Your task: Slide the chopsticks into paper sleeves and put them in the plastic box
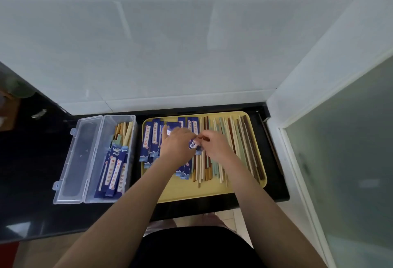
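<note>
Both hands' fingers (192, 135) pinching blue paper sleeve (194, 145), lying crosswise over tray (212, 191)

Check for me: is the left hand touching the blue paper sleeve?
Touching. The head view shows the left hand gripping the blue paper sleeve, whose end sticks out between both hands.

We count 1 clear plastic box (119, 119) w/ approx 4 sleeved pairs (114, 170) inside, 1 yellow tray (191, 193), 2 hands, left (176, 142) and right (214, 144). Loose chopsticks (240, 140) & empty sleeves (148, 138): too many, overlapping, can't tally.
</note>
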Demonstrator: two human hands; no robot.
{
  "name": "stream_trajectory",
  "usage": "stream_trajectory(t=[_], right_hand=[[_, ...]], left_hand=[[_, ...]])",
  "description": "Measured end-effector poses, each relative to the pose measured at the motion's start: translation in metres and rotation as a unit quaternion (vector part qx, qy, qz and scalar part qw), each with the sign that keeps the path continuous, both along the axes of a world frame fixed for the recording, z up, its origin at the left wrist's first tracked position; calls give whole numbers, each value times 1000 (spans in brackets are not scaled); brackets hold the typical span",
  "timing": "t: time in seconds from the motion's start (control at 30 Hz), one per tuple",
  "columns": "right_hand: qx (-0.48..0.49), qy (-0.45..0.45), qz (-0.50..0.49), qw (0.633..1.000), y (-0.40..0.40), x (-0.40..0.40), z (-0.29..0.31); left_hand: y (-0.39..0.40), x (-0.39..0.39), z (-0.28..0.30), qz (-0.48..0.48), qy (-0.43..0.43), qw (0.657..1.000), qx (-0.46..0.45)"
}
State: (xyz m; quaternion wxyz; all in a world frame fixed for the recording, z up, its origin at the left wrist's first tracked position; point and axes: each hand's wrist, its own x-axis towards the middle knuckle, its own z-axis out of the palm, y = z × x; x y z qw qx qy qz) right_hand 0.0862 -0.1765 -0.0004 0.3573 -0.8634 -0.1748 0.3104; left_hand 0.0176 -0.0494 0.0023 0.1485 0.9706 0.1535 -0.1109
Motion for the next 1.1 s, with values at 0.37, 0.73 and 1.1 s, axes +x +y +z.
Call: stream_trajectory(t=[0.37, 0.73, 1.1], right_hand=[[17, 30, -167, 985, -43, 21, -19], [-208, -41, 34, 977, -42, -18, -53], [-281, -44, 74, 956, -35, -36, -54]], left_hand=[[-38, 8, -9, 72, 58, 991, -94], [-40, -7, -37, 249, 74, 942, -212], [-47, -13, -54, 345, 60, 862, -366]])
